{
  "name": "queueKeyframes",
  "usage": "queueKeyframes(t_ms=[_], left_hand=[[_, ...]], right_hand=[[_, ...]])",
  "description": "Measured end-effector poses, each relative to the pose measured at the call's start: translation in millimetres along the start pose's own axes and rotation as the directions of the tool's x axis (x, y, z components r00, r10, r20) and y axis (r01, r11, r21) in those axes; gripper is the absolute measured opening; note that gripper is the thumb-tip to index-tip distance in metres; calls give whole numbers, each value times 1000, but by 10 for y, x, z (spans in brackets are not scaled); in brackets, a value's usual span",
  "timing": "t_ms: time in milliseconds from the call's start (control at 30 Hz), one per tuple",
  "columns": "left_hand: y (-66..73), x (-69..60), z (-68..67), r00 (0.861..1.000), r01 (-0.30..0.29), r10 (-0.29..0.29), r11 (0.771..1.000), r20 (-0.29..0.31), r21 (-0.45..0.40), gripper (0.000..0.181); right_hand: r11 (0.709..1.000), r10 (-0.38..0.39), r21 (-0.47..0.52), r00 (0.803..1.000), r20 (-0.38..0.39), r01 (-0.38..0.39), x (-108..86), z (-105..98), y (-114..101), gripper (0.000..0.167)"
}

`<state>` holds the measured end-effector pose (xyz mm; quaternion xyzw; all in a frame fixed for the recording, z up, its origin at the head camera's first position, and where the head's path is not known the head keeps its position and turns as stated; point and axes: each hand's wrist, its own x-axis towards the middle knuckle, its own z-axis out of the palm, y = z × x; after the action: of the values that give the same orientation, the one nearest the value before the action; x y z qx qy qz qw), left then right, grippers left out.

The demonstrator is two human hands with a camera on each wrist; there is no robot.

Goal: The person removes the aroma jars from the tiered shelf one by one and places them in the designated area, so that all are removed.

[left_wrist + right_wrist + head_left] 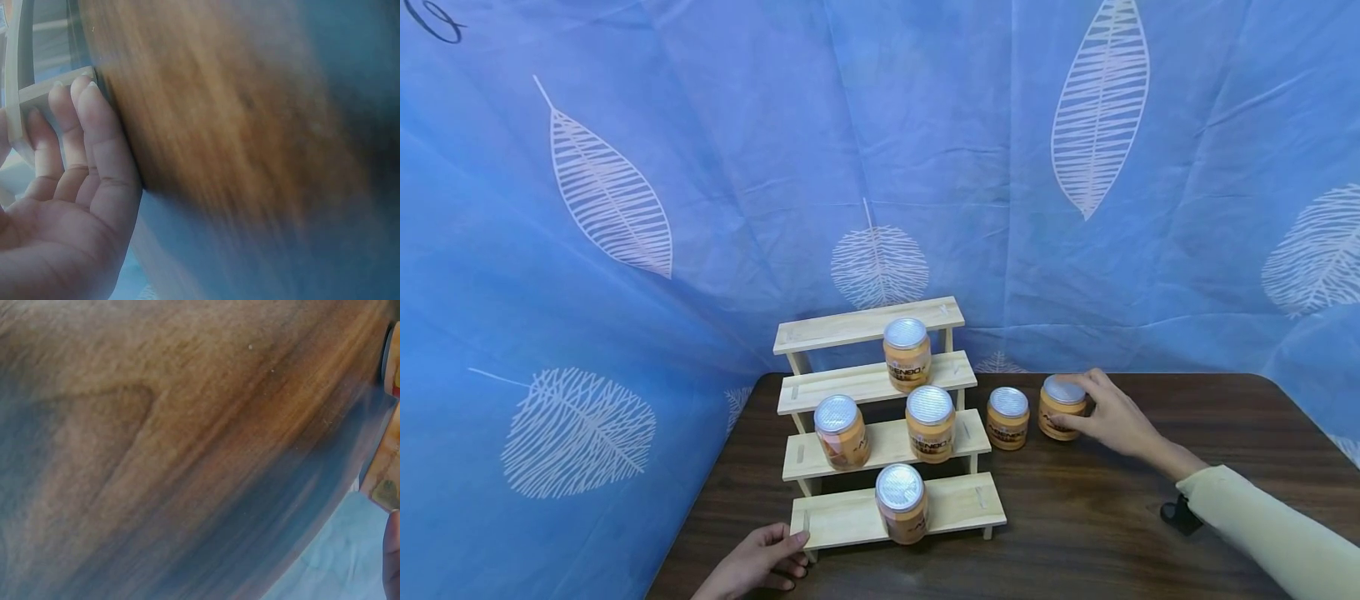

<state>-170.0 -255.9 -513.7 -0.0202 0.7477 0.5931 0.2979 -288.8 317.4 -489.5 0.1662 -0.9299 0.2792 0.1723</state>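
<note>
A four-step wooden display rack (835,512) stands on the dark table. My left hand (756,562) grips the left end of its lowest step, thumb on top; the left wrist view shows the fingers (100,125) curled against the wood. Orange jars with silvery lids sit on the rack: one jar (902,504) on the lowest step, a left jar (842,433) and a right jar (931,425) on the second, another jar (907,357) on the third. Right of the rack, my right hand (1108,412) holds a jar (1060,408) between thumb and fingers, at the table's back.
Another jar (1007,419) stands on the table between the rack and the held jar. The brown wood-grain table (1075,517) ends at a blue cloth (737,167) with white leaf prints, hanging behind and at the left. A dark device (1182,515) is at my right wrist.
</note>
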Motion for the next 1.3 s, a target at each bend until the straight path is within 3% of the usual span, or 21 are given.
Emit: queueKeyframes(t_ms=[333, 633, 933, 1300], left_hand=[[-13, 9, -6, 1000, 11, -11, 1000, -5, 2, 35], [25, -15, 12, 1000, 27, -27, 1000, -14, 8, 36], [40, -23, 9, 1000, 27, -27, 1000, -13, 7, 35], [45, -31, 17, 1000, 27, -27, 1000, -8, -4, 34]], right_hand=[[1000, 14, 17, 1000, -3, -14, -6, 66, 42, 64], [999, 35, 29, 999, 42, -36, -24, 133, 69, 64], [1000, 17, 25, 1000, 19, -18, -34, 165, 74, 64], [1000, 8, -1, 999, 44, -8, -31, 150, 87, 65]])
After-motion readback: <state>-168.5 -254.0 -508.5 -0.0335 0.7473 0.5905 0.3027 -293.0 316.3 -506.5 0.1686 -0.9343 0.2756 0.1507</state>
